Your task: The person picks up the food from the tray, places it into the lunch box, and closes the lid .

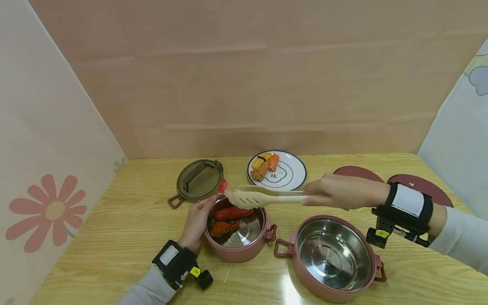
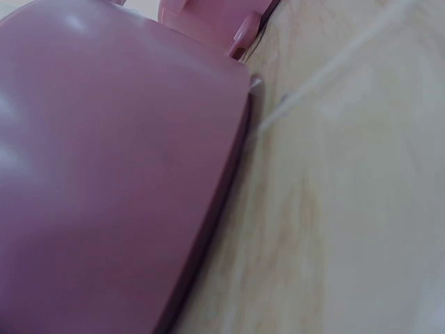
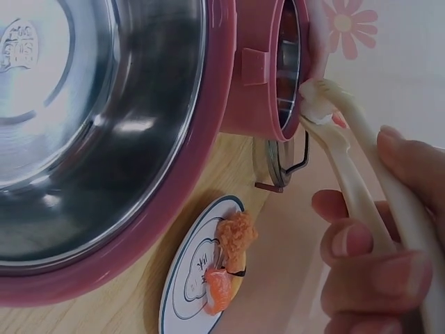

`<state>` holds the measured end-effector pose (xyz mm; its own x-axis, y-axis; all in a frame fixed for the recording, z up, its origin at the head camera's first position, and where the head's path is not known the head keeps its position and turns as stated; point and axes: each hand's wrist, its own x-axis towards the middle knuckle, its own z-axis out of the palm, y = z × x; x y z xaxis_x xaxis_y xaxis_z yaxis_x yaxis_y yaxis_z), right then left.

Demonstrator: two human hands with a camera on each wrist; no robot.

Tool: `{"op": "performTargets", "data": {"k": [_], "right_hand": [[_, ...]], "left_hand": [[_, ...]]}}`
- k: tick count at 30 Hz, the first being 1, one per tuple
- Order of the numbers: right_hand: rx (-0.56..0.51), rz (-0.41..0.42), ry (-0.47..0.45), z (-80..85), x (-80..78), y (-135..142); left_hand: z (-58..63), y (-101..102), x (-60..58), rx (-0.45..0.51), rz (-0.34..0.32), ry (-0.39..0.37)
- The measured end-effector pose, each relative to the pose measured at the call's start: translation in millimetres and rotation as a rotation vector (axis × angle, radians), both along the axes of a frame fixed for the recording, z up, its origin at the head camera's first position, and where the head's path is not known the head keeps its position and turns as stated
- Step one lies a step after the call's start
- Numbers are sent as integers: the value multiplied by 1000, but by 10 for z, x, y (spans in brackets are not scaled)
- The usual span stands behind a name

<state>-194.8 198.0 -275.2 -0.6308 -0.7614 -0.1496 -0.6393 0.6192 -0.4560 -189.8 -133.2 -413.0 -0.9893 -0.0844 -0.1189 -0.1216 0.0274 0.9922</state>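
Note:
My right hand (image 1: 329,191) grips cream slotted tongs (image 1: 251,198), which reach across the smaller pink pot (image 1: 238,254). Between the tong tips is a small white food piece (image 3: 317,106) with red showing beside it; its kind is not clear. Inside the smaller pot lie a red sausage-like piece (image 1: 233,213) and a browned drumstick (image 1: 224,228). At that pot's left side, my left hand (image 1: 195,224) holds it by the rim, hiding the handle there. The left wrist view shows the pot's pink outer wall (image 2: 118,167) close up, without the hand.
A larger pink pot (image 1: 300,266) with a bare steel inside stands front right. Behind are a glass lid (image 1: 199,186) and a white plate (image 1: 292,168) bearing sushi and a fried piece. Two dark red discs (image 1: 425,189) lie at the right, partly behind the right arm.

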Motion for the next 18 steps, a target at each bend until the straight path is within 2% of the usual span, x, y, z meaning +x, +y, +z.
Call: {"op": "performTargets", "data": {"k": [10, 18], "right_hand": [[23, 121, 56, -27, 3, 0], [36, 208, 21, -18, 27, -43]], "left_hand": [[8, 11, -6, -13, 16, -34], [10, 16, -7, -25, 33, -30]]}}
